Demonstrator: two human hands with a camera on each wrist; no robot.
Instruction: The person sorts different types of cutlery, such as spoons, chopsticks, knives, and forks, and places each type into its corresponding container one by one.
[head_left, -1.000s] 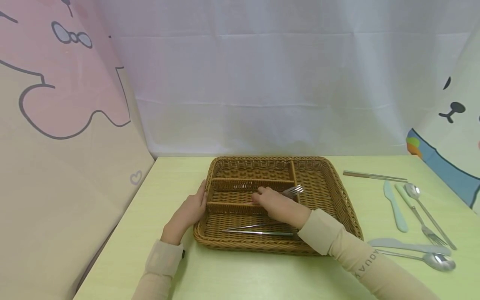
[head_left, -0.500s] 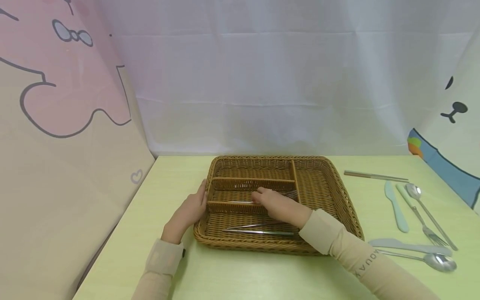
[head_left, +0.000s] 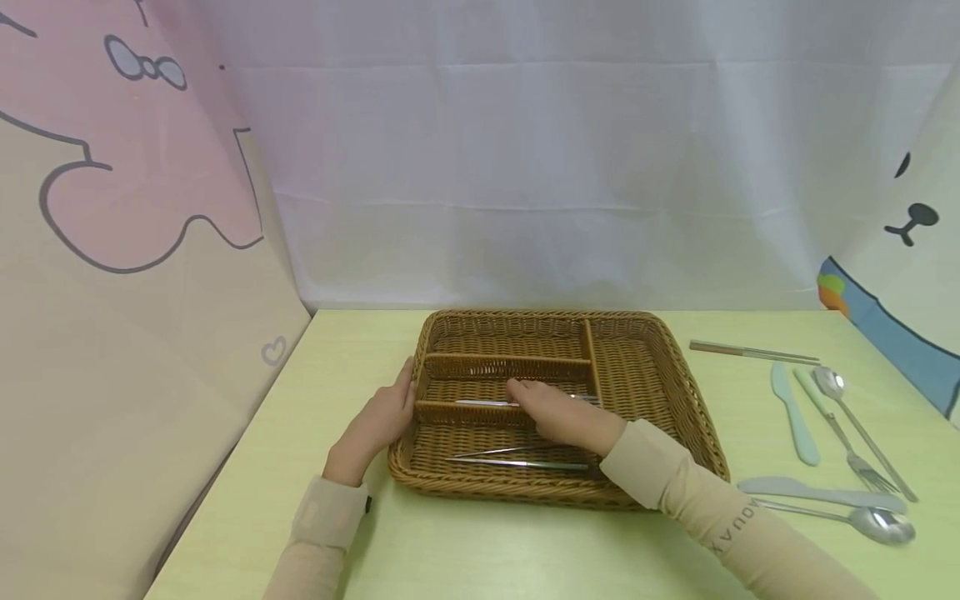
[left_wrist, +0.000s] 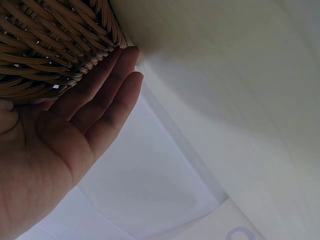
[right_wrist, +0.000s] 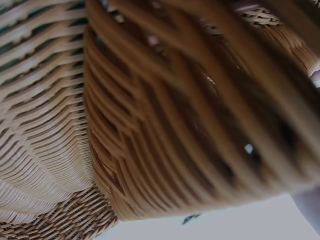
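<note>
In the head view a brown wicker basket with divided compartments sits on the table. My left hand rests against its left side; the left wrist view shows that hand's straight fingers touching the woven wall. My right hand is over the narrow middle compartment and holds a metal fork, partly covered by the hand. The fork's handle end shows left of the fingers, level with the front divider. Two thin chopstick-like metal sticks lie in the front compartment. The right wrist view holds only blurred wicker.
Right of the basket lie a pair of chopsticks, a green knife, a green-handled fork, a spoon, a grey knife and another spoon. Fabric curtains stand behind the table.
The fork has gone down into the middle compartment: its tines stood above the divider before and now hardly show. My right hand has lowered slightly with it. The left hand stays put.
</note>
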